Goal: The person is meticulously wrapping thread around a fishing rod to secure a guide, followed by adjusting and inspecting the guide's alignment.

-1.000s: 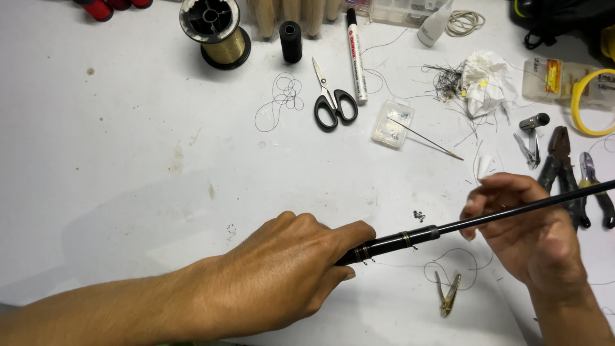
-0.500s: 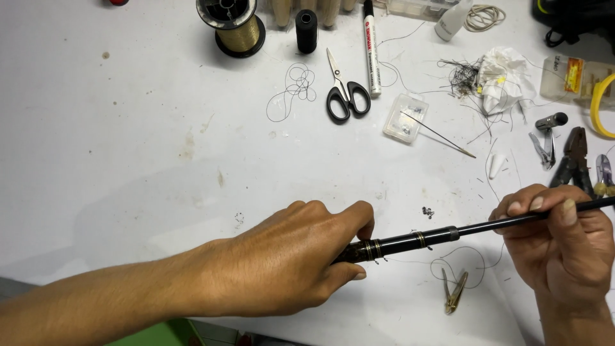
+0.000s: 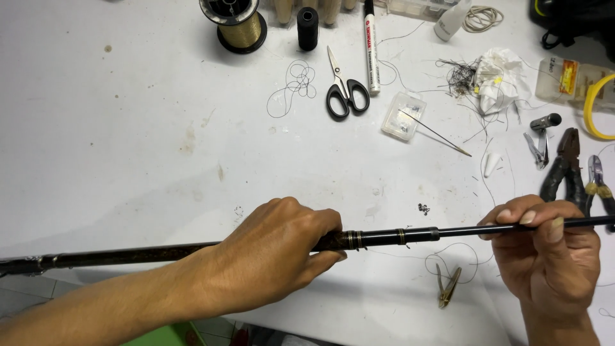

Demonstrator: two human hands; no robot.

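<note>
Rod (image 3: pixel 391 236) first: long, dark, thin, w/ gold bands near the middle, lying roughly level across the lower part of the view, above the white bench (image 3: pixel 128 128), not resting on it where I hold it. My left hand (image 3: pixel 275 253) is wrapped round the thicker section, fingers closed over the top, thumb underneath, just left of the gold bands. My right hand (image 3: pixel 544 256) pinches the thinner section further right, thumb and fingertips closed on the shaft, palm below it. Rod's butt end runs off past my left forearm to the left edge; the thin end passes out beyond my right hand.

Below the rod, btwn my hands, a small pair of brass-coloured snips (image 3: pixel 447 288) lies on the bench w/ a loop of thin thread (image 3: pixel 451 256) by it. Just above my right hand: dark pliers (image 3: pixel 565 168) and a second plier-type tool (image 3: pixel 599 186) beside them, nail clippers (image 3: pixel 540 138) a bit further up. Far side of the bench: black-handled scissors (image 3: pixel 344 90), a white marker pen (image 3: pixel 370 45) beside them, a black thread spool (image 3: pixel 307 27), a gold thread spool (image 3: pixel 236 24), a tangle of loose thread (image 3: pixel 295 86). Near the scissors, a small clear plastic box (image 3: pixel 402 115) w/ a long needle (image 3: pixel 442 134) lying across it. Crumpled white tissue (image 3: pixel 500 77) w/ dark thread scraps sits top right.
</note>
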